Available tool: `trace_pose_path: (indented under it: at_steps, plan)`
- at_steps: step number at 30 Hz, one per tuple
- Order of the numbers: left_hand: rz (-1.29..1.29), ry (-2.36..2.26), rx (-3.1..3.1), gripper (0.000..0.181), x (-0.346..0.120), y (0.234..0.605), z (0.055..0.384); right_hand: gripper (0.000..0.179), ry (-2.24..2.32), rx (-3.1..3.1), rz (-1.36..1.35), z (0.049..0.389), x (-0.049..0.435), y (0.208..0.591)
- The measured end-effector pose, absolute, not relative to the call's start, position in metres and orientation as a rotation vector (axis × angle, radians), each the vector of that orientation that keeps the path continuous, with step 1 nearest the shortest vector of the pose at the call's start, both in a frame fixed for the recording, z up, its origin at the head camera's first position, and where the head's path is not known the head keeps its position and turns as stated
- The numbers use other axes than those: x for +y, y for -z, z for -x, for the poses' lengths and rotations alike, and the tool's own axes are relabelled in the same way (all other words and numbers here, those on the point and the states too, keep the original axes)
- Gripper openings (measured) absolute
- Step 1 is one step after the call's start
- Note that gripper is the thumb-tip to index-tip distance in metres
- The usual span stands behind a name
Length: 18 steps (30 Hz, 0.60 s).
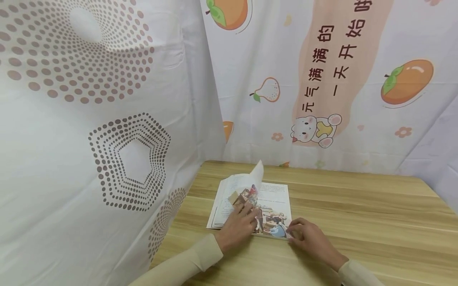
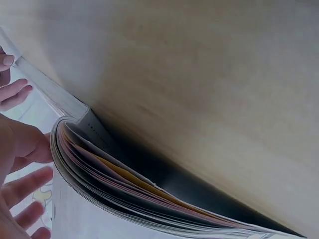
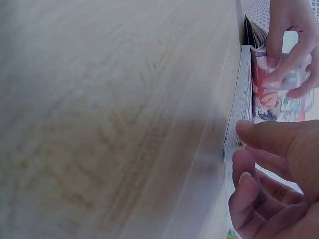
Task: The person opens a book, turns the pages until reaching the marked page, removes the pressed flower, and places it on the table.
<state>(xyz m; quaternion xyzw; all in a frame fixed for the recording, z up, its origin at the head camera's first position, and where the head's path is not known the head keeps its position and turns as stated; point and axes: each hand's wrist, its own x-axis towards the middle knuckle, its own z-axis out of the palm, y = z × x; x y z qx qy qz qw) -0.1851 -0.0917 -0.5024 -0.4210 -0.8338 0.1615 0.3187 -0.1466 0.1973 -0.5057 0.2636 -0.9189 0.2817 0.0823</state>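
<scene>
An open book (image 1: 273, 198) with printed text and coloured pictures lies on the wooden table. One leaf (image 1: 257, 172) stands up in a curve near the middle of the book. My left hand (image 1: 240, 224) rests over the illustrated pages by the fold, fingers spread. Below it, in the left wrist view, the bent page stack (image 2: 149, 194) bulges up from the spine. At the lower right corner of the book is my right hand (image 1: 310, 238). Its thumb (image 3: 264, 137) is at the page edges, with a gap between thumb and bent forefinger; the other fingers curl loosely.
The wooden table (image 1: 358, 206) extends to the right of the book. A white cloth with dotted patterns (image 1: 136, 159) hangs close on the left. Behind the table hangs another cloth with fruit pictures and writing (image 1: 272, 131).
</scene>
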Motion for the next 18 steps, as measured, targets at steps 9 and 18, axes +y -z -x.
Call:
trace_pose_path:
  at_steps: [9,18]
  plan:
    - [1.119,-0.403,-2.285,0.016,-0.096,0.499,0.180,0.007,-0.751,-2.707,-0.779,0.149,0.199,0.507]
    - [1.102,-0.330,-2.412,0.027,-0.096,0.494,0.173,0.011,-0.695,-2.616,-0.801,0.152,0.197,0.511]
